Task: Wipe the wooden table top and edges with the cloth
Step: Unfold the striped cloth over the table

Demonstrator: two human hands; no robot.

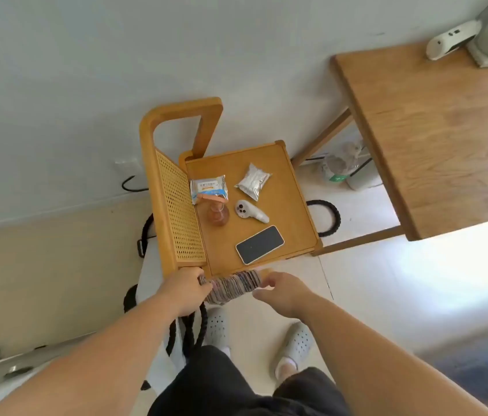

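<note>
Multicoloured striped cloth point(233, 285) bunched over the near edge of the small wooden worktop point(284, 211), left grip point(188, 289) curled round its left end, right grip point(281, 291) pinching its right end, phone point(260, 244) just beyond, white controller point(250, 211), amber bottle point(218, 214), wipes packet point(209, 187) and silver pouch point(253, 181) farther back

One head-worn wide-angle view, looking forward and steeply down from standing height. The small honey-coloured wooden side surface point(281, 205) sits close, dead centre; a larger brown wooden surface point(446, 130) lies farther off at two o'clock; the wearer's grey perforated clogs point(296, 345) show at six o'clock.
</note>
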